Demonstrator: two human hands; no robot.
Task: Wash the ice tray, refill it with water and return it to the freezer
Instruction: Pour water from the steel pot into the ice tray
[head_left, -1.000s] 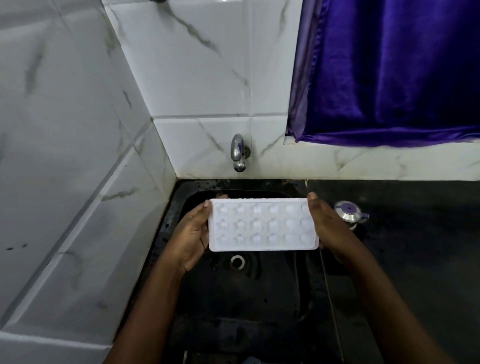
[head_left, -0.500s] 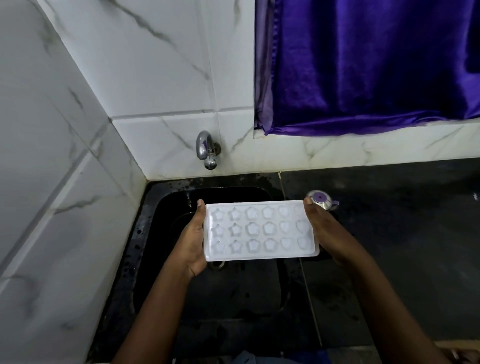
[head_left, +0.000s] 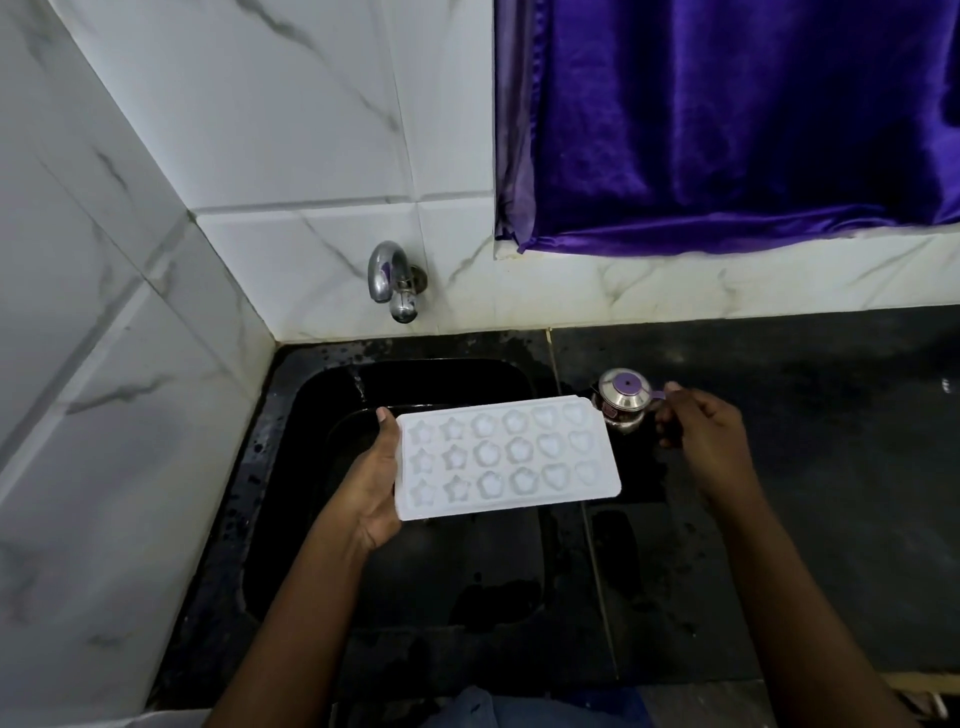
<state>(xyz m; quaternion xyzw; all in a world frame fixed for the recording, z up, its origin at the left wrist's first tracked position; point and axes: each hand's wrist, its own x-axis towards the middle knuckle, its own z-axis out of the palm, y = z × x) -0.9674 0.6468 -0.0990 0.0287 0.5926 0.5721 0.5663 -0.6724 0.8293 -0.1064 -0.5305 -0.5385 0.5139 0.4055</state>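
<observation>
The tray (head_left: 506, 457) is held level over the sink (head_left: 291, 467), gripped at its left end by the left hand (head_left: 371, 483), thumb on the rim. The right hand (head_left: 701, 441) is off the tray, just beyond its right end, fingers curled loosely, empty, beside a small steel pot (head_left: 623, 400) on the counter (head_left: 805, 493). The tap (head_left: 392, 280) is seen above.

bare forearms, no sleeves, blue garment (head_left: 524, 709) at btm edge

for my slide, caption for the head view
Left hand holds ice tray over sink; right hand reaches steel container.
</observation>
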